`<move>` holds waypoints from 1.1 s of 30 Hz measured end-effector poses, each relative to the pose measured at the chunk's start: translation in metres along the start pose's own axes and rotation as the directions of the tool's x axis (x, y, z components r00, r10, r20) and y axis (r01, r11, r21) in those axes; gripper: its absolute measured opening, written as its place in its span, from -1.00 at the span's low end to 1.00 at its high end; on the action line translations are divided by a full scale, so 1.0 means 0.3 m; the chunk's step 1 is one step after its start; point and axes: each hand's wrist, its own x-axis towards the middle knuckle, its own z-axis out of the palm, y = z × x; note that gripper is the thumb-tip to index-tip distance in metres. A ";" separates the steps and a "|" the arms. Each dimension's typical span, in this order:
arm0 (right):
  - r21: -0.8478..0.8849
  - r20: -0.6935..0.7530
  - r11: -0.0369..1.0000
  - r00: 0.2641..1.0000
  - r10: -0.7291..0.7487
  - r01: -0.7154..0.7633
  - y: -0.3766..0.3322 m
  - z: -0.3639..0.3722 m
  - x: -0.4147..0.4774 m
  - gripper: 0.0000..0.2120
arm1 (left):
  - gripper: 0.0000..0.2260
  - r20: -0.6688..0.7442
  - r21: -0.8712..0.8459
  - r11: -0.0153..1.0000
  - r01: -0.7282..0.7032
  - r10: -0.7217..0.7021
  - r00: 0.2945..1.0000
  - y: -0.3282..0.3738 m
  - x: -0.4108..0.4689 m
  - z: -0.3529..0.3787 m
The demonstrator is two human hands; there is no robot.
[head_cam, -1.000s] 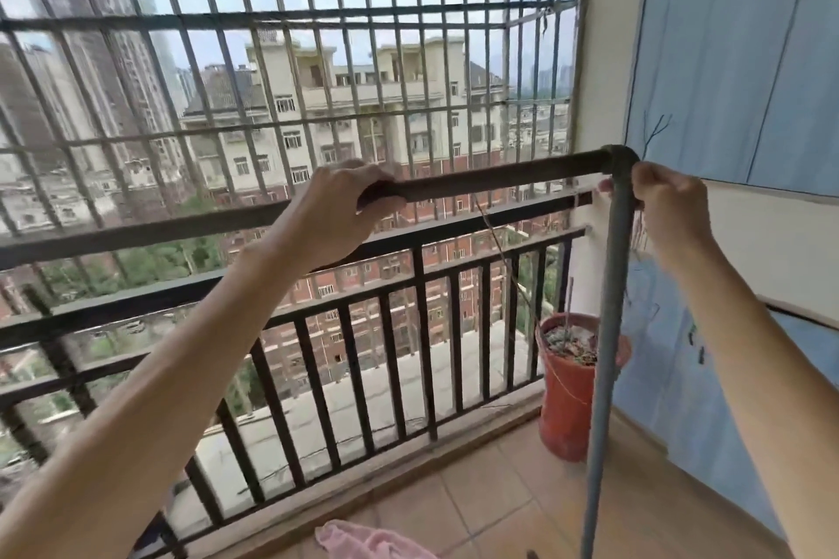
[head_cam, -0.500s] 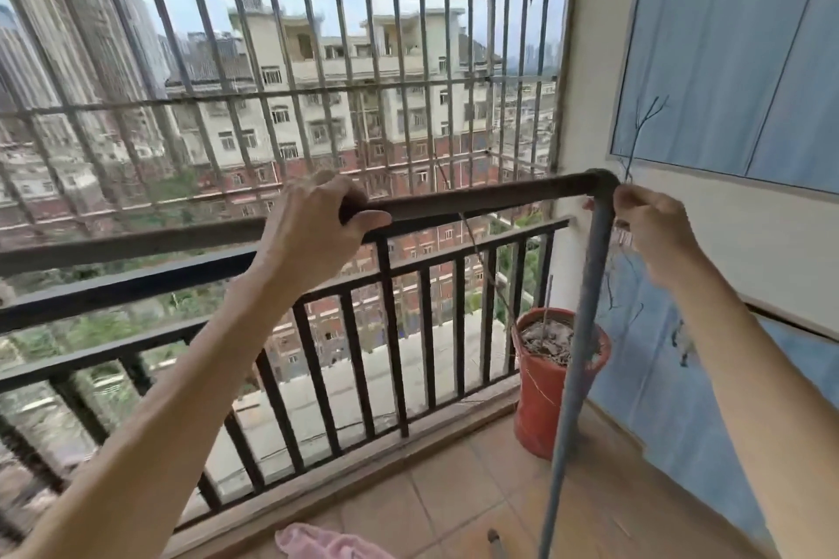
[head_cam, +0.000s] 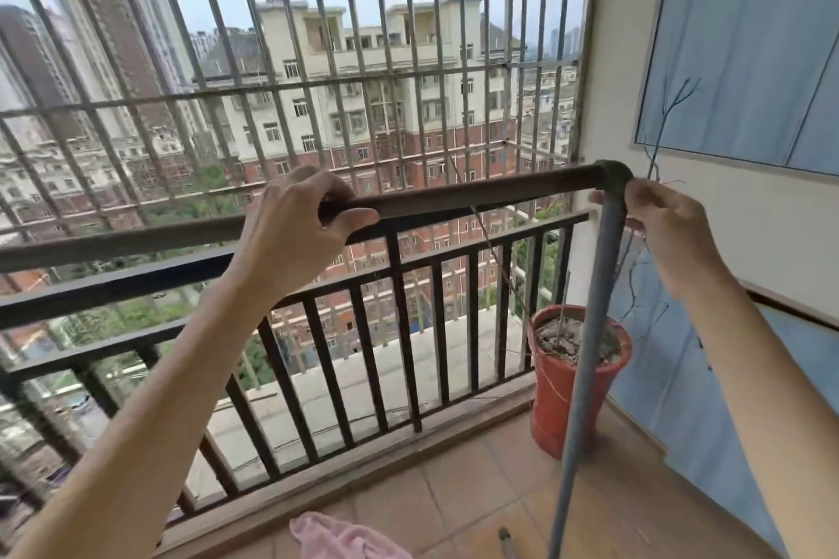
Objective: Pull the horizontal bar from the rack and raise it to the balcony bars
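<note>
Brown and dull, the horizontal pipe (head_cam: 476,195) runs across the middle of my view, in front of the balcony railing (head_cam: 399,331). At its right end it goes into a grey elbow joint (head_cam: 613,175), and from there a grey vertical pipe (head_cam: 585,354) goes down to the tiled floor (head_cam: 476,490). Both pipes are round and thin; the brown one looks a little rusty, the grey one smooth.

I see the left hand (head_cam: 295,227) closed around the horizontal pipe, fingers over the top and thumb under it. The right hand (head_cam: 667,222) holds the top of the vertical pipe just below the elbow, with the fingers wrapped behind it and one fingertip showing on the left side.

Just behind the vertical pipe stands a red flower pot (head_cam: 558,395) with dry soil and thin bare twigs (head_cam: 658,141), which rise near the right hand. Beside the pot is a pale blue wall panel (head_cam: 749,36). Behind the railing a metal window grille (head_cam: 318,82) of crossing bars covers the opening, with buildings far outside. On the floor near me lies a pink cloth (head_cam: 340,536), and next to it a short grey pipe end (head_cam: 506,540).
</note>
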 end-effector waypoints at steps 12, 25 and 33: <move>-0.054 -0.368 0.990 0.919 -0.138 0.127 -0.210 0.099 -0.181 -0.66 | -0.74 -0.207 -0.343 0.939 -0.012 -0.063 0.976 0.091 -0.046 -0.148; 0.301 0.246 0.952 0.961 -0.127 0.048 -0.493 0.405 -0.704 -0.09 | -0.68 -0.118 -0.689 0.708 0.159 -0.326 0.938 -0.054 -0.551 -0.546; 0.288 0.455 0.957 0.885 -0.101 -0.038 -0.590 0.528 -0.946 -0.17 | -0.58 -0.104 -0.677 0.668 0.309 -0.502 0.858 -0.116 -0.867 -0.766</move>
